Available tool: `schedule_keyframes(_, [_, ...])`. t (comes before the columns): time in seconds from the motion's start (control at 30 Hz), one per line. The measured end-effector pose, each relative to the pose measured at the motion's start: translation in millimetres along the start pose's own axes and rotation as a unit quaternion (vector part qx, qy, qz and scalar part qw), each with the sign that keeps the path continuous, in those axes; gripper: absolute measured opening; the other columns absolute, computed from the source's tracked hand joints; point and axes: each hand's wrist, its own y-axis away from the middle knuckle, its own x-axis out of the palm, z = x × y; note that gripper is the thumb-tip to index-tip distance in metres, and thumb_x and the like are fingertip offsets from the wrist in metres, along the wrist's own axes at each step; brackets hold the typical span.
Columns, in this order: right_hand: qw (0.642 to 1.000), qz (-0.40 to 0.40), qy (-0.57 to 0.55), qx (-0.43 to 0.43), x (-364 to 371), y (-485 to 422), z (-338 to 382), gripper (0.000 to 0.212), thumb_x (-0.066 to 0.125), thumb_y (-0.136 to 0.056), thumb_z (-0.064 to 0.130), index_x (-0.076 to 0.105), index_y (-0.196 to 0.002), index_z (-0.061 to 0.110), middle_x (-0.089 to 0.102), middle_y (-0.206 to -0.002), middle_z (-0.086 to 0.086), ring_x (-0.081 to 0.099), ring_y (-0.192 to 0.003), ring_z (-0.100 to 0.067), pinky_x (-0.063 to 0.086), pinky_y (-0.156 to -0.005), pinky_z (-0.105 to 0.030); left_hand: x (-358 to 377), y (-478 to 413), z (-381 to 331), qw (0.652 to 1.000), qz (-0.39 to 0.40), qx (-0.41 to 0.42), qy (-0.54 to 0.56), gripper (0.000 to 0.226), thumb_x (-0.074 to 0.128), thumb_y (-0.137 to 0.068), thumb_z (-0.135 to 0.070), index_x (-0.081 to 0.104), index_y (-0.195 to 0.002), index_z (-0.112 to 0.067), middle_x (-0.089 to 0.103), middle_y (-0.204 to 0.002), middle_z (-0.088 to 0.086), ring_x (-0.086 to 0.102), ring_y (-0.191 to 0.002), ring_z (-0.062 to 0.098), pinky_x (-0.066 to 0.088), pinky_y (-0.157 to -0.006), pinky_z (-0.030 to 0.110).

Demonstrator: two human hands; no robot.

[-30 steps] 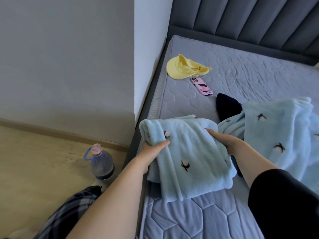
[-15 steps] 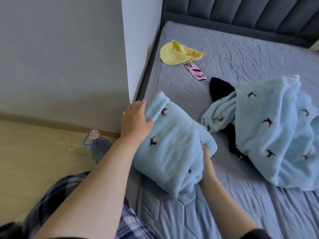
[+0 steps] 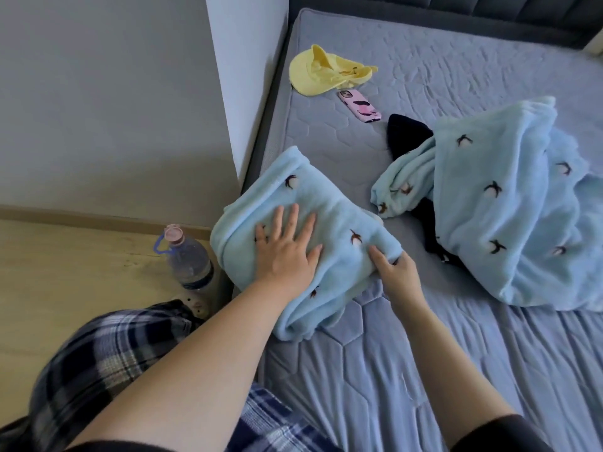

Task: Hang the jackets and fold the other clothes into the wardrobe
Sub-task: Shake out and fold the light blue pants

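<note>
Landmark for all positions: the grey quilted mattress point(image 3: 424, 370).

Off its left edge, on the wooden floor, stands a clear plastic water bottle with a pink cap point(image 3: 187, 257).

At the mattress's left edge lies the folded light-blue fleece garment printed with small dark penguins point(image 3: 329, 203). The left hand point(image 3: 285, 247) lies flat on top of it, fingers spread wide and straight, pressing the layers down. The right hand point(image 3: 396, 267) pinches the garment's right corner, thumb on top and fingers tucked beneath.

Toward the head of the mattress lie a yellow cloth cap point(image 3: 321, 71) and, just beside it, a pink phone in a patterned case point(image 3: 359, 106).

On the mattress's right side lies a second, unfolded light-blue penguin-print fleece piece point(image 3: 509, 207), heaped over a dark navy garment point(image 3: 406, 135).

Assessment: the fold of the first garment appears to be at its flattening stage. The next move calls for a two-hand lift that keeps the bundle closed for transfer. The wardrobe is not in view.
</note>
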Motion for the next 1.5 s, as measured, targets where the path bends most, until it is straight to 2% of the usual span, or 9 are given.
schedule_keyframes(0.2, [0.990,-0.074,0.112,-0.037,-6.0,-28.6,18.3,0.009,0.061,-0.092,0.027,0.062,-0.090,0.018,0.062,-0.077,0.011,0.060,-0.072,-0.006,0.041,-0.054,-0.015,0.9,-4.7,18.4,0.999,0.002,-0.036,0.004,0.061,0.002,-0.094,-0.058,-0.007,-0.150,-0.038,-0.017,-0.159,-0.006,-0.019,-0.146,0.022,-0.009,-0.114,0.054])
schedule_keyframes(0.37, [0.964,-0.133,0.220,-0.072,7.7,-24.2,24.4,0.041,0.056,-0.092,0.029,0.045,-0.124,0.006,0.050,-0.118,-0.005,0.049,-0.106,-0.020,0.040,-0.082,-0.030,6.7,-10.1,23.6,0.997,0.024,-0.072,0.002,0.058,0.006,-0.096,-0.056,-0.008,-0.150,-0.038,-0.019,-0.159,-0.005,-0.019,-0.146,0.024,-0.011,-0.113,0.056])
schedule_keyframes(0.47, [0.955,-0.202,0.194,-0.099,7.5,-0.7,30.5,0.023,0.054,-0.091,0.039,0.049,-0.087,0.016,0.054,-0.082,0.004,0.051,-0.073,-0.017,0.040,-0.062,-0.029,8.9,-14.4,23.7,0.996,0.038,-0.081,0.014,0.058,0.006,-0.096,-0.056,-0.009,-0.150,-0.038,-0.019,-0.159,-0.006,-0.019,-0.146,0.023,-0.010,-0.113,0.056])
schedule_keyframes(0.6, [0.971,0.060,0.213,0.095,6.6,28.5,31.7,0.063,0.051,-0.090,0.056,0.056,-0.053,0.005,0.058,-0.049,-0.007,0.048,-0.041,-0.018,0.039,-0.046,-0.023,9.4,-15.1,24.7,0.995,0.044,-0.083,0.019,0.058,0.006,-0.096,-0.057,-0.009,-0.150,-0.039,-0.018,-0.159,-0.006,-0.018,-0.146,0.023,-0.008,-0.114,0.056])
schedule_keyframes(0.7, [0.949,0.202,0.199,0.134,18.1,46.6,24.9,0.047,0.062,-0.086,0.042,0.067,-0.063,0.001,0.068,-0.057,-0.008,0.057,-0.043,-0.013,0.044,-0.042,-0.019,9.0,-14.6,24.6,0.996,0.047,-0.080,0.017,0.058,0.008,-0.097,-0.056,-0.009,-0.150,-0.039,-0.017,-0.159,-0.006,-0.017,-0.146,0.023,-0.007,-0.114,0.056])
schedule_keyframes(0.87, [0.984,0.091,0.067,0.138,16.5,40.7,17.0,0.021,0.058,-0.085,0.004,0.060,-0.067,-0.006,0.054,-0.048,-0.010,0.046,-0.042,-0.019,0.039,-0.042,-0.023,8.6,-14.1,40.7,0.992,0.068,-0.086,0.065,0.059,0.013,-0.098,-0.056,-0.008,-0.150,-0.038,-0.016,-0.159,-0.009,-0.014,-0.147,0.019,-0.002,-0.117,0.054])
schedule_keyframes(1.03, [0.968,0.048,0.245,0.022,14.7,51.8,6.1,0.053,0.060,-0.090,0.030,0.043,-0.055,-0.006,0.038,-0.048,-0.010,0.031,-0.048,-0.019,0.024,-0.048,-0.028,6.8,-12.7,43.5,0.991,0.074,-0.090,0.064,0.059,0.015,-0.099,-0.054,-0.008,-0.151,-0.037,-0.018,-0.159,-0.008,-0.014,-0.147,0.019,0.000,-0.117,0.054])
schedule_keyframes(1.13, [0.980,0.070,0.182,0.044,13.2,65.7,7.1,0.057,0.056,-0.092,0.040,0.054,-0.052,-0.001,0.051,-0.042,-0.004,0.042,-0.040,-0.017,0.037,-0.045,-0.025,7.3,-9.3,33.7,0.994,0.036,-0.096,0.035,0.059,0.015,-0.100,-0.052,-0.008,-0.151,-0.035,-0.018,-0.159,-0.004,-0.015,-0.147,0.022,-0.001,-0.116,0.054])
schedule_keyframes(1.5, [0.980,0.130,0.150,0.016,28.2,67.3,13.7,0.028,0.067,-0.082,0.008,0.055,-0.059,-0.005,0.056,-0.046,-0.003,0.051,-0.043,-0.011,0.042,-0.048,-0.020,13.0,-3.2,12.8,0.999,-0.012,0.028,0.030,0.060,0.011,-0.096,-0.049,-0.005,-0.152,-0.033,-0.014,-0.160,-0.002,-0.016,-0.146,0.022,-0.003,-0.117,0.051])
